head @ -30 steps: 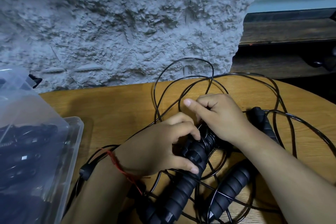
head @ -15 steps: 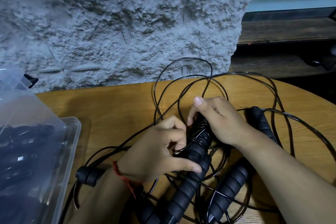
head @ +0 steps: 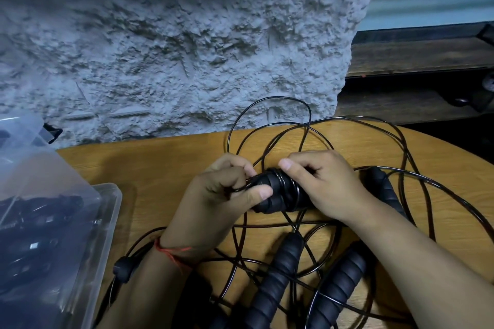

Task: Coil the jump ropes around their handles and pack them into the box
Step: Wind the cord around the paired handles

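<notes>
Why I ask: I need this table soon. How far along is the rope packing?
Done: dark ropes lie in the box. In hand: right hand grips a handle pair with few turns on; left hand pinches the cord. Left: loose cord, other handles, boxing.

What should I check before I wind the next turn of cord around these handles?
1. Grip on the handles: ok, the left hand and the right hand both hold them together.
2. Coil finished: not ok, only a few turns are on; long loops of cord lie loose on the table.
3. Loose cord free of tangles: not ok, it crosses the spare handles near you.
4. Box open: ok, its lid is raised.
5. Room in the box: cannot tell, the dark contents blur through the plastic.
</notes>
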`<state>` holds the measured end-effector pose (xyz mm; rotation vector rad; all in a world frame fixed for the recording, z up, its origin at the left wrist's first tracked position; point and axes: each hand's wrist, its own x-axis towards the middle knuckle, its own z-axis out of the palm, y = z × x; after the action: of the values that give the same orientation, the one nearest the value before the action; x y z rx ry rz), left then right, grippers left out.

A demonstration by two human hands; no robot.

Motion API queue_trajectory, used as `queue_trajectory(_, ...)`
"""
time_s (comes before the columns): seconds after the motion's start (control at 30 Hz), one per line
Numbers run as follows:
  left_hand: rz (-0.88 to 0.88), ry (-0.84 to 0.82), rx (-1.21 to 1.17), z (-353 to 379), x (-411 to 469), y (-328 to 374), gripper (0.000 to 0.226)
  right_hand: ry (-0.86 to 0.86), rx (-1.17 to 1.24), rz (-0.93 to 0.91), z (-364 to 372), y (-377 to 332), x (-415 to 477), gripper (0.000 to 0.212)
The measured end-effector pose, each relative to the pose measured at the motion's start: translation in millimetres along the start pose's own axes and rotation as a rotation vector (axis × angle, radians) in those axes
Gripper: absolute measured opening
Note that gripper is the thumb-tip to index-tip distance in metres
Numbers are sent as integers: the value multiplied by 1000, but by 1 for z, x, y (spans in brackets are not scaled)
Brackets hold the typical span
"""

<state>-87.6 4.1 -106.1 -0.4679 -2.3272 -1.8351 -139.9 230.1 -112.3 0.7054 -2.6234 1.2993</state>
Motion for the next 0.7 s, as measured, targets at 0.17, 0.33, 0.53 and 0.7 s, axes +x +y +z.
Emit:
queue_trajectory(0.17,105,113,59,2,-1,7,28,11,236,121,3,-7,-1,58)
queue_trajectory(0.33,189,4,31,-1,-1,13,29,4,391,241,1,-5,1,80)
queue_trajectory(0.53,249,-113,324,-11,3,17,25,-31,426,338,-3,-9,5,86)
queue_trajectory(0.7,316,-131,433,-16,4,23,25,-77,452,428,-3,-12,4,76)
